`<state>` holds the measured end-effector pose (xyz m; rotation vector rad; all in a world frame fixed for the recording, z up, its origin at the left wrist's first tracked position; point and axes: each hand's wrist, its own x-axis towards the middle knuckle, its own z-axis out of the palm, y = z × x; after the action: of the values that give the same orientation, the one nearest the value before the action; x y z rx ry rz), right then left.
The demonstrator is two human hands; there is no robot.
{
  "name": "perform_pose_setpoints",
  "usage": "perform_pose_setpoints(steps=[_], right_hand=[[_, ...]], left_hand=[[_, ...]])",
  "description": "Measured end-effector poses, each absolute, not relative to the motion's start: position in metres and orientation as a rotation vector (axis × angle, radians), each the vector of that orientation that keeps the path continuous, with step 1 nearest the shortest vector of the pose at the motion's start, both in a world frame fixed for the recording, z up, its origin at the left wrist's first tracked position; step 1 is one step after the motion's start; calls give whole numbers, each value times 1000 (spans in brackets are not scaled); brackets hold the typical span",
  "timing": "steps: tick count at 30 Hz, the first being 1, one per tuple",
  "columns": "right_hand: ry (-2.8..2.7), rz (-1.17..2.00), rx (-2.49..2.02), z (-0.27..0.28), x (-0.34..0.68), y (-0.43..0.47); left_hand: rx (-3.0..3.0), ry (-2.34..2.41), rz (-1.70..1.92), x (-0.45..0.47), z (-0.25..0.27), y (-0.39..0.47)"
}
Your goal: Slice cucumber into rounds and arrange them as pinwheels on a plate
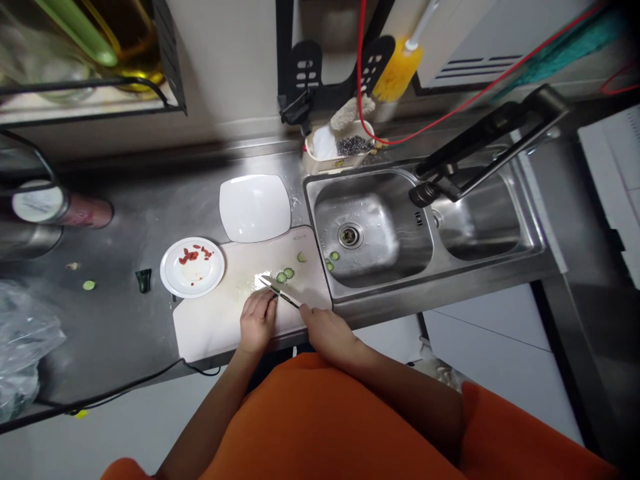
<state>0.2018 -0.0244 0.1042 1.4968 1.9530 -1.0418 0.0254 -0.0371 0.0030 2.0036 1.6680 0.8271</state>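
Note:
My right hand [327,332] is wrapped round the handle of a kitchen knife [284,293], whose blade slants up and left over the white cutting board [210,330]. Close beside the blade, my left hand [257,321] rests on the board with its fingers curled down; whatever lies under them is hidden. Just past the blade are thin green cucumber slices [289,273], and a paler piece [301,257] lies nearer the board's right edge. Small wet bits are scattered near the fingertips.
A white square plate [255,208] sits behind the board. At the left is a round plate [170,270] with red pieces. Cucumber ends [143,281] lie on the steel counter [115,333]. The sink [380,213] at right holds several slices; a black faucet [425,193] overhangs it.

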Motion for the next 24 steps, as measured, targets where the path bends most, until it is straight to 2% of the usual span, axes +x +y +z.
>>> perform_pose_setpoints(steps=[12,24], right_hand=[[2045,-1033,1524,73,184,-14],[1947,-987,1593,83,207,-9]], left_hand=[[2011,1665,824,26,3,-37],[1999,1639,814,23,5,-39]])
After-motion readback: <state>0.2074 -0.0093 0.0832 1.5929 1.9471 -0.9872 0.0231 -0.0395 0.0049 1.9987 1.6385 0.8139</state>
